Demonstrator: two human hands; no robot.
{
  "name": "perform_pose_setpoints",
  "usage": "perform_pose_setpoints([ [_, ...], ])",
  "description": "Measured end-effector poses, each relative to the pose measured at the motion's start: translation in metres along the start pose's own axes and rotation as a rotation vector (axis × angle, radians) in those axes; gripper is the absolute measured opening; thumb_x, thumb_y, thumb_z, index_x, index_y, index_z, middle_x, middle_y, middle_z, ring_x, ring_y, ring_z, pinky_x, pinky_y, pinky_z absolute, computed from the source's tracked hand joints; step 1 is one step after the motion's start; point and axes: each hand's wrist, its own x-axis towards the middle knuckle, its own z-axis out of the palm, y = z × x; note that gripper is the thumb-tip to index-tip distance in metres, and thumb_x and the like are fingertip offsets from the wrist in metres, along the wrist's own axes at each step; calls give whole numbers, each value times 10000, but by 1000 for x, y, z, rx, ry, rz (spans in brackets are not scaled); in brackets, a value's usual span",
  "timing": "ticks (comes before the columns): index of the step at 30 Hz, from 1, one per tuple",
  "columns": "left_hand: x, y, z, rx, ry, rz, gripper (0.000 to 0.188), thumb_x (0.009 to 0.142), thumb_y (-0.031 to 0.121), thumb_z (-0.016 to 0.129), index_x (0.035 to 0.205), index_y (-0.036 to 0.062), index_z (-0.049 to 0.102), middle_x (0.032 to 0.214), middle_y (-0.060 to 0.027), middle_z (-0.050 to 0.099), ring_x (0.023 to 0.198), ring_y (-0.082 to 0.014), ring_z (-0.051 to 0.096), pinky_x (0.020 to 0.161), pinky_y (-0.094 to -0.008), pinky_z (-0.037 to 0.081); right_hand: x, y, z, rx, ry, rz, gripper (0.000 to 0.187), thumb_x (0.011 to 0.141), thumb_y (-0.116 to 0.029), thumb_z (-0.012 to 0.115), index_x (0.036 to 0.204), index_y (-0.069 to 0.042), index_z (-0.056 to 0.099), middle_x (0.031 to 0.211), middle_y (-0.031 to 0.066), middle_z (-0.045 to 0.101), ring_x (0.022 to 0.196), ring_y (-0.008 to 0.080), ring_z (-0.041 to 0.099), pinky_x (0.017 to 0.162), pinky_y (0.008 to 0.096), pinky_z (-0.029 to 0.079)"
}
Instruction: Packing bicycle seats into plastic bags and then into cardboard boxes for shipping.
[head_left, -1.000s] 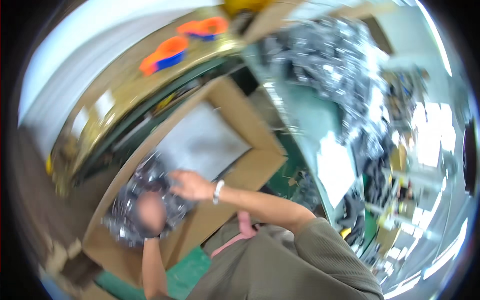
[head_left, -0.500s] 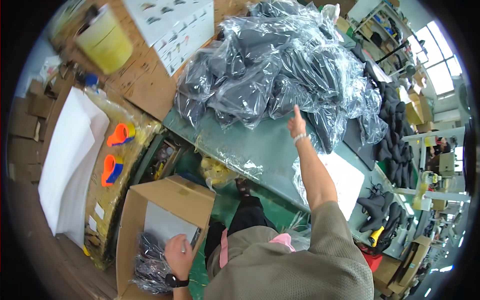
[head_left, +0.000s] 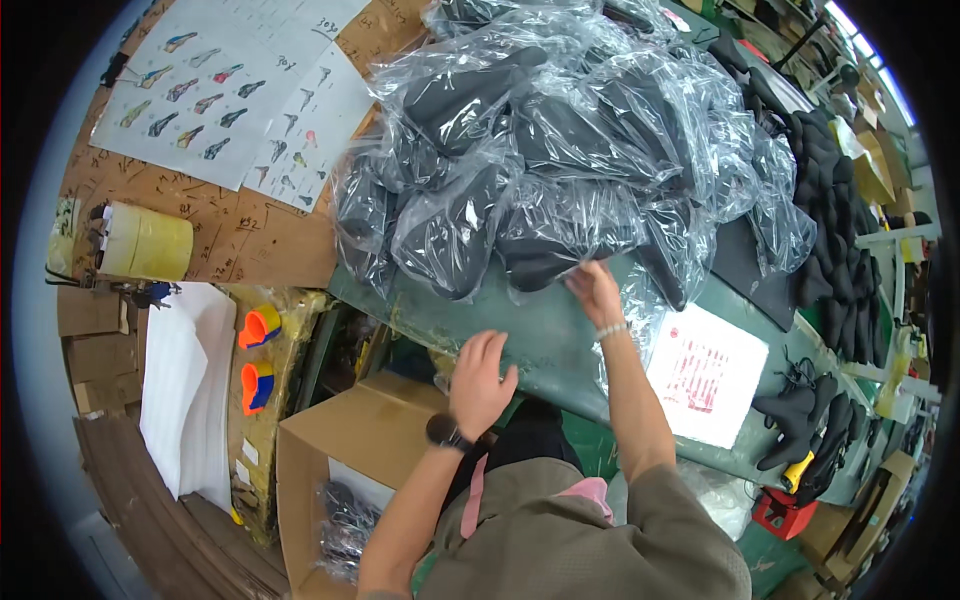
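A big heap of black bicycle saddles in clear plastic bags (head_left: 560,110) lies on the green workbench (head_left: 440,318). At the heap's front edge my right hand (head_left: 598,294) has its fingers closed on the bag of one bagged bicycle saddle (head_left: 545,240). My left hand (head_left: 482,384) hangs over the bench's near edge, fingers and thumb apart, holding nothing. Left of my body stands an opened cardboard carton (head_left: 300,500); plastic-wrapped dark items (head_left: 345,530) lie inside, partly hidden by my left forearm.
A white printed sheet (head_left: 707,375) lies right of my right forearm. Unwrapped black saddles (head_left: 840,240) are stacked farther right. Two orange tape dispensers (head_left: 258,388) and white foam sheet (head_left: 190,390) are at left. Picture sheets (head_left: 210,90) lie on the wooden board (head_left: 250,225).
My left hand has come up out of the carton toward the bench. The right hand has gone from pointing at the heap to gripping a bag's edge. The view has shifted.
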Motion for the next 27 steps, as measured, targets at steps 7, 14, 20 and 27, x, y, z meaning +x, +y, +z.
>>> perform_pose_setpoints([
  [7,6,-50,66,-49,70,-221,589,816,195,709,1306,-44,486,1289,-236,528,1196,-413,499,1034,-446,412,-39,48,0,-1081,119,-617,543,752,-237,776,1188,-18,538,1103,138,604,1058,270,574,911,430,460],
  [14,-50,-92,54,-87,-2,-413,500,854,232,693,1253,-29,544,1209,-217,591,1146,-390,554,981,-437,448,-6,28,157,-2066,-293,-1432,571,741,-270,752,1225,-28,568,1228,187,551,1209,353,493,1078,500,315],
  [20,-99,-110,64,-751,99,-704,400,918,246,691,1223,11,583,1157,-124,648,1019,-236,631,857,-321,508,-27,38,166,-2355,-782,-1212,441,752,-286,721,1113,-54,617,1047,129,638,1030,290,613,936,467,423],
  [27,-92,-86,4,-2047,549,-950,837,943,717,364,1474,70,371,1382,-128,531,1270,-282,495,1119,-411,340,-164,90,90,-1151,-777,-13,762,738,-325,806,1276,133,520,1168,232,651,1038,269,649,888,353,506],
])
